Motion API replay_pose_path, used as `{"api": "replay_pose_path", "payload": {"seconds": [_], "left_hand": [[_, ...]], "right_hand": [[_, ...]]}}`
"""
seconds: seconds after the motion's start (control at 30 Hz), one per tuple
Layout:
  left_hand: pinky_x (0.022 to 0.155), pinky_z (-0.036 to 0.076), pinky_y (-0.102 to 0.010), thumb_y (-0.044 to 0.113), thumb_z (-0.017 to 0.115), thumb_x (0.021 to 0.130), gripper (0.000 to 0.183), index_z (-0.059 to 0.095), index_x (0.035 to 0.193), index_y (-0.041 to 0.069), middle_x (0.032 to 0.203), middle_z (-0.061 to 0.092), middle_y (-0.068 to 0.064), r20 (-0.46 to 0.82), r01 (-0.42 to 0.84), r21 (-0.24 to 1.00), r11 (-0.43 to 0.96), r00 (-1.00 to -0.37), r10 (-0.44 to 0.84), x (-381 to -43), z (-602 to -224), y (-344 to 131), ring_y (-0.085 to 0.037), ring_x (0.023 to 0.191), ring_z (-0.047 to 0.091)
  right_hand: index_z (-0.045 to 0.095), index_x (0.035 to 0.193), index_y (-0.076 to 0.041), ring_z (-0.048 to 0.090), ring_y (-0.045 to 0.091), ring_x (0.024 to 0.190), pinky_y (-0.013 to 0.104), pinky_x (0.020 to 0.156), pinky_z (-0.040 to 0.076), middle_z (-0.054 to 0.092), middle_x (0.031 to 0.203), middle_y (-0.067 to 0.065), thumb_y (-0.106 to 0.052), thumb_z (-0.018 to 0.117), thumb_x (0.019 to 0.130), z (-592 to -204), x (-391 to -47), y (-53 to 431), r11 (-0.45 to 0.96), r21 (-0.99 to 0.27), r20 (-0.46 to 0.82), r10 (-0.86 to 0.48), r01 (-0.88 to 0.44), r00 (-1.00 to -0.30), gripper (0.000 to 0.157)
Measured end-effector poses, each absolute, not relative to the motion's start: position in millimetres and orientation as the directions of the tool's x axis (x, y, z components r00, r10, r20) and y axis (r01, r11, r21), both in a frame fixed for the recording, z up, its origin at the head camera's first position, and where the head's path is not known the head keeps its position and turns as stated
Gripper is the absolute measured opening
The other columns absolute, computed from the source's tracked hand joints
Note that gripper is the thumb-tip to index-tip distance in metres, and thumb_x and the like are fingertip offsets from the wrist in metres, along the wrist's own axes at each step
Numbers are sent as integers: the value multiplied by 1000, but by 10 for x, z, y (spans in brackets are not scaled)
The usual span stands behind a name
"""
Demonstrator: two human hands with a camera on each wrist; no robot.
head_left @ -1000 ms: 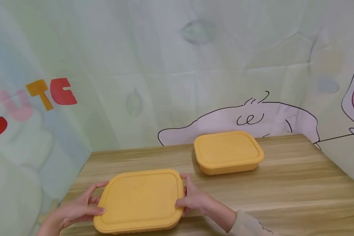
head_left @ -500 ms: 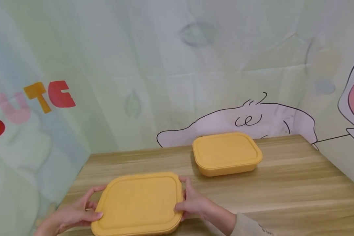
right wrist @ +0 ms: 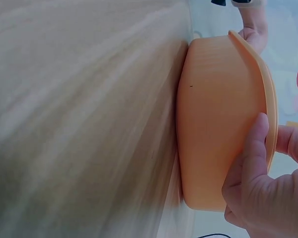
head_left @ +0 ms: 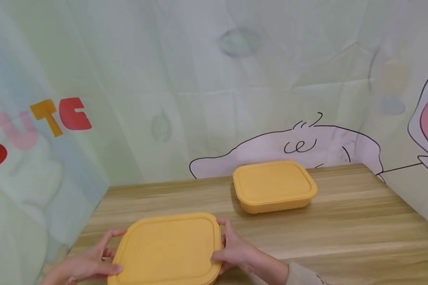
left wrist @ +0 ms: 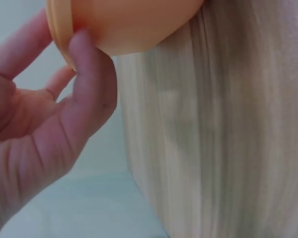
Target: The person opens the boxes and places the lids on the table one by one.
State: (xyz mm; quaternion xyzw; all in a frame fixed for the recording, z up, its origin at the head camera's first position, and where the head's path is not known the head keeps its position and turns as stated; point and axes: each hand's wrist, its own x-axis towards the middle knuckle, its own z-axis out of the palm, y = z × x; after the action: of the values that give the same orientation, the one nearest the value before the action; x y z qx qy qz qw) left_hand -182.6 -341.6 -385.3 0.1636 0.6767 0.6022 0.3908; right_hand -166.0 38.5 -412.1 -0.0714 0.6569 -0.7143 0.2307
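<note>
A yellow lidded food container [head_left: 167, 249] sits at the front of the table, cut off by the bottom edge of the head view. My left hand [head_left: 87, 263] pinches its left end by the rim, thumb on the lid's edge and fingers below. On the opposite end my right hand [head_left: 237, 249] holds the rim likewise, thumb on top. Seen from the right wrist, the container's base [right wrist: 188, 124] appears to rest on the wood. Farther back stands a second yellow lidded container [head_left: 274, 184], touched by neither hand. Both lids are on, so the insides are hidden.
The wood-grain table [head_left: 342, 221] reaches back to a pale printed curtain [head_left: 199, 59]. The far container stands close to the table's back edge. To the left, the curtain runs alongside the table's side edge.
The front container has slid a little toward me, with both hands keeping their hold on its ends. The far container stays in its place; the head view has shifted slightly.
</note>
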Motion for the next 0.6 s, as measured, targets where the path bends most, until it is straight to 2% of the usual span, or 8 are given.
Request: {"api": "replay_pose_path", "payload": {"seconds": [0.27,0.43,0.53,0.6], "left_hand": [[76,52,-37,3,55,93,85,-21,133,0,104,42,-17,-372,-201,925,323,-654,658,-1800,-3799,-3400,-22,91,52],[76,51,-35,3,55,93,84,-19,132,-2,111,38,-20,-377,-193,921,338,-654,655,-1774,-3787,-3416,-24,94,49],[79,49,-34,6,54,94,78,-14,133,3,113,39,-19,-368,-190,926,327,-648,666,-1743,-3797,-3430,-25,96,48],[81,48,-32,8,51,95,70,-7,135,15,113,41,-17,-354,-163,930,330,-637,684,-1719,-3810,-3449,-24,98,48]], "right_hand": [[15,138,-16,62,22,55,24,39,48,53,89,17,18,59,63,-4121,-1621,367,-57,-967,-203,-425,250,-882,93],[17,136,-16,63,24,56,25,41,50,54,88,18,18,58,61,-4127,-1590,358,-78,-966,-187,-440,245,-878,92],[17,137,-15,63,24,57,26,40,50,54,87,18,19,57,60,-4136,-1565,359,-86,-967,-181,-442,242,-879,93],[17,137,-14,63,23,56,25,40,49,54,87,18,19,58,59,-4141,-1542,361,-83,-966,-184,-440,244,-879,94]]}}
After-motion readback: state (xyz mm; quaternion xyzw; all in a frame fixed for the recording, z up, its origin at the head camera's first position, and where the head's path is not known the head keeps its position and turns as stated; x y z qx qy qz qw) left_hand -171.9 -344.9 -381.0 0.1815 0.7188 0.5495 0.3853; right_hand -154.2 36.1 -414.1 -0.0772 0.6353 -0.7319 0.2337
